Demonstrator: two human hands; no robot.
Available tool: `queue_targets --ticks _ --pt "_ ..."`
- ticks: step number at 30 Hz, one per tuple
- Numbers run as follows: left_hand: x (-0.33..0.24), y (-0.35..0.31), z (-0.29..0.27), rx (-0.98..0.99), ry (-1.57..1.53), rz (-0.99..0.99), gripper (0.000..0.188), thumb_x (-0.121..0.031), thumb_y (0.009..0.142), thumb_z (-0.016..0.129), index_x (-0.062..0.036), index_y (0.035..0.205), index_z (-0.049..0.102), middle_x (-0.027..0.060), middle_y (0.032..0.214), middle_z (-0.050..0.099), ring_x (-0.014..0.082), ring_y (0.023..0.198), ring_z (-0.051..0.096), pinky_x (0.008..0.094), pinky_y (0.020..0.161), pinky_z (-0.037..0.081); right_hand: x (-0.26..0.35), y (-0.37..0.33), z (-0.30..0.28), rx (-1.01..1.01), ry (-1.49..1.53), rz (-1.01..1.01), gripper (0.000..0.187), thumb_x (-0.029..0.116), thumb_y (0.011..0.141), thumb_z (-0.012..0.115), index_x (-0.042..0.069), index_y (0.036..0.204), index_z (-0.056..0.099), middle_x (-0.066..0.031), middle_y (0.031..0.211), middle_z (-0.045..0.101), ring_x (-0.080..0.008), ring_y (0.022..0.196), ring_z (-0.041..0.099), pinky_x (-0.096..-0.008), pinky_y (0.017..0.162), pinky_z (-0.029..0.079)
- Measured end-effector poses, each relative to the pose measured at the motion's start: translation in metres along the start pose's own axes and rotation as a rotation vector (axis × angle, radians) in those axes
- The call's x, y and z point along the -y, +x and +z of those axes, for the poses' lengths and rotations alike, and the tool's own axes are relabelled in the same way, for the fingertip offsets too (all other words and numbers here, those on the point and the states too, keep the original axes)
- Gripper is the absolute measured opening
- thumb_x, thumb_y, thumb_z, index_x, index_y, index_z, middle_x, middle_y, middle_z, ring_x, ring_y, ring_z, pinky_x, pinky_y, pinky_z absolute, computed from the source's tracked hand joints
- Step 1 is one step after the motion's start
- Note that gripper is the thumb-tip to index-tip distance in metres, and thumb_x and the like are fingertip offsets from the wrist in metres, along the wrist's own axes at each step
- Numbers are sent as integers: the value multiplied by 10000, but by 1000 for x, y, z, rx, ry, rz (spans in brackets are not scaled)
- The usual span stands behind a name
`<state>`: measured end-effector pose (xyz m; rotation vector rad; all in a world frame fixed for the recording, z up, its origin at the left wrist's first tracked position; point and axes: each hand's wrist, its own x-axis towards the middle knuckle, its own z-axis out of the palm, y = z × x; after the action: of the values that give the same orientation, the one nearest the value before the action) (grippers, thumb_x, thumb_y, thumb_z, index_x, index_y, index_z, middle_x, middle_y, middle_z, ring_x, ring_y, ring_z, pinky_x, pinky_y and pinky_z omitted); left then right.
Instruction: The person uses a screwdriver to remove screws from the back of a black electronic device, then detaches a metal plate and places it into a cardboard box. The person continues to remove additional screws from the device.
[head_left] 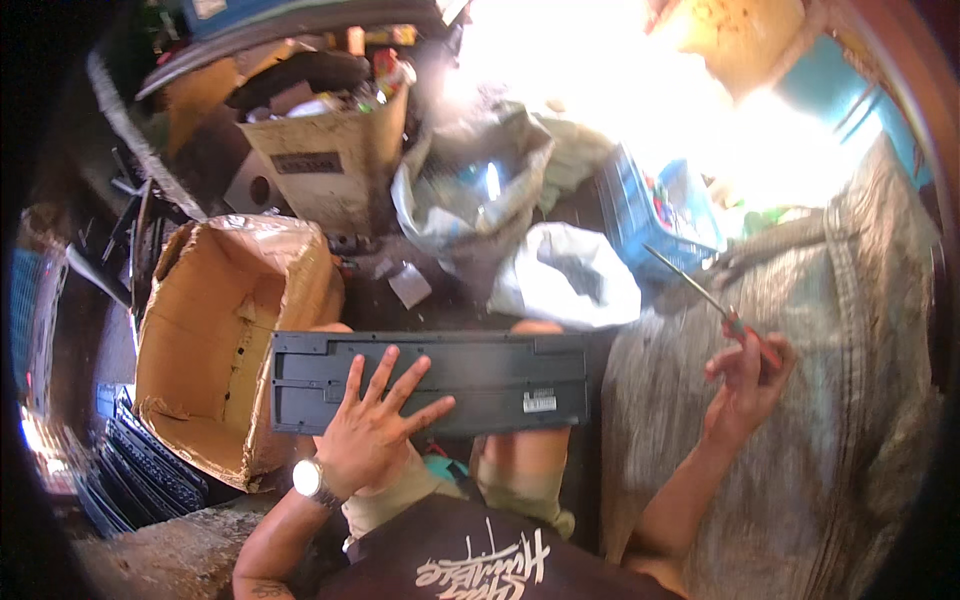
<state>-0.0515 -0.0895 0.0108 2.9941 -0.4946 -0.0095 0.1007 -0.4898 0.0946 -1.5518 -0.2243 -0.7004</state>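
A black computer keyboard (470, 372) lies across my knees with its underside up; small screw holes and a white label show on it. My left hand (375, 420) rests flat on the keyboard's left half, fingers spread, a watch on the wrist. Off to the right, my right hand (745, 385) is raised and closed around the red handle of a screwdriver (708, 300). The screwdriver's long metal shaft points up and to the left, apart from the keyboard.
An open cardboard box (215, 340) stands at left, beside stacked black panels (140, 470). Beyond are a filled carton (325, 165), an open sack (470, 190), a white bag (535, 270) and a blue crate (625, 205). A large grey-brown sack (780, 440) lies at right.
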Motion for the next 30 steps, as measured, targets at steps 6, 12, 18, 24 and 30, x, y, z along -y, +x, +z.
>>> queue_targets --ticks 6,12,18,24,30 --pt "-6 7 11 -52 -262 -17 730 -381 766 888 -263 1450 659 196 1743 278 519 1613 159 692 1283 142 12 -16 18 309 -368 64 353 2 959 755 86 1221 534 -143 1026 756 -179 823 738 -298 654 580" --pt "-24 43 5 -170 -403 82 585 -186 762 894 -139 1314 705 173 1647 449 483 1570 304 657 1245 319 30 -16 33 525 -610 -44 325 -20 945 750 64 1177 538 -115 1021 748 -149 866 729 -294 714 569" --pt "-30 75 7 -203 -393 96 535 -184 807 866 -137 1313 700 155 1640 463 478 1564 314 647 1262 293 36 -10 39 576 -642 -19 316 -26 940 753 50 1159 539 -114 978 755 -127 811 716 -284 705 548" --pt "-22 92 20 -248 -271 -18 639 -312 858 839 -140 1441 641 118 1609 502 390 1503 418 585 1263 266 36 -9 41 626 -680 -36 305 -3 942 761 41 1161 553 -97 925 757 -122 752 706 -292 662 541" --pt "-13 87 23 -261 -203 19 673 -386 810 862 -123 1398 667 92 1554 552 335 1346 533 525 1138 384 32 6 51 654 -871 -62 223 113 978 778 36 1088 600 -109 913 762 -194 805 774 -325 663 572"
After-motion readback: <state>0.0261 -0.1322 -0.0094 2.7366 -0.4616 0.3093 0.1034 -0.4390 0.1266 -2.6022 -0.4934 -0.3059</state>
